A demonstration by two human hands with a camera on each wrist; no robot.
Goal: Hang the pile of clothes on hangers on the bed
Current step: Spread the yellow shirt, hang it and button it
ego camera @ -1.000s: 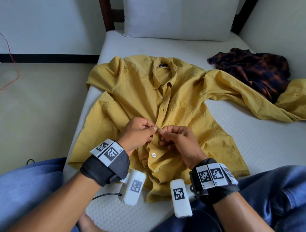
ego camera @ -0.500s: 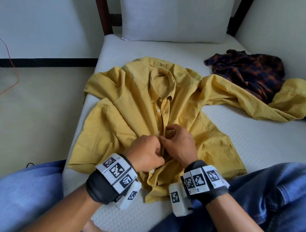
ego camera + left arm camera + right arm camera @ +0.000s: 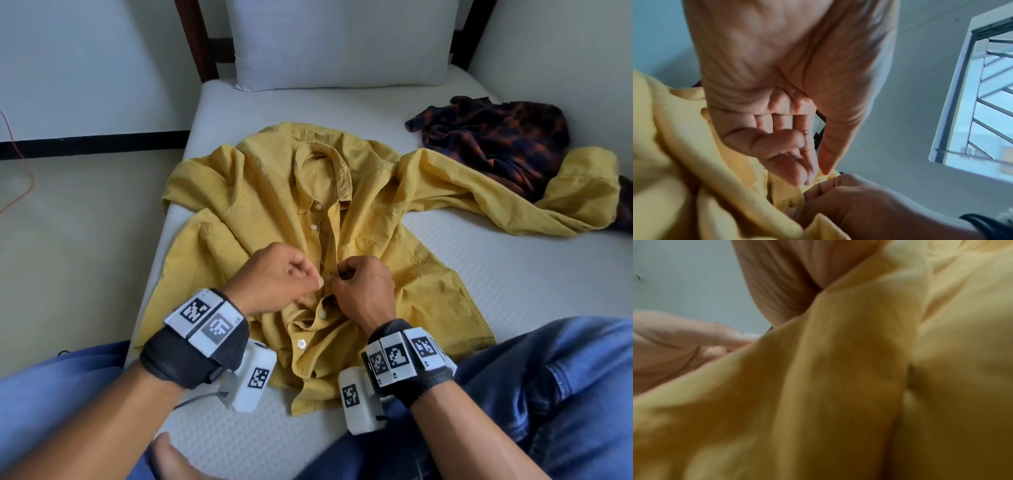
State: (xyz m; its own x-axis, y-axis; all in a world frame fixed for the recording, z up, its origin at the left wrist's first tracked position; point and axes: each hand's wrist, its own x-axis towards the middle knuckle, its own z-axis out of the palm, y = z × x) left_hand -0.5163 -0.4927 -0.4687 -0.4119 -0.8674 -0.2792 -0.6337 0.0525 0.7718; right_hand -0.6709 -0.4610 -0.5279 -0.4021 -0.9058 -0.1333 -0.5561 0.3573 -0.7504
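Note:
A mustard-yellow button-up shirt (image 3: 260, 192) lies front up across the white bed (image 3: 513, 274), its right sleeve trailing off toward the right. My left hand (image 3: 284, 277) and right hand (image 3: 363, 287) meet at the shirt's button placket in the middle of its front. Each pinches an edge of the placket between thumb and curled fingers. In the left wrist view my left hand (image 3: 813, 170) nips yellow cloth (image 3: 694, 162) against the knuckles of the right hand (image 3: 849, 194). Yellow fabric (image 3: 838, 386) fills the blurred right wrist view. No hanger is in sight.
A dark plaid shirt (image 3: 496, 140) lies crumpled at the bed's far right, partly under the yellow sleeve. A white pillow (image 3: 342, 41) leans at the headboard. My jeans-clad knees (image 3: 548, 377) flank the shirt's hem. The floor (image 3: 68, 240) lies to the left of the bed.
Both hands drew the shirt front toward me and bunched it lower down. They stay together on the placket, now working a little lower than a second ago.

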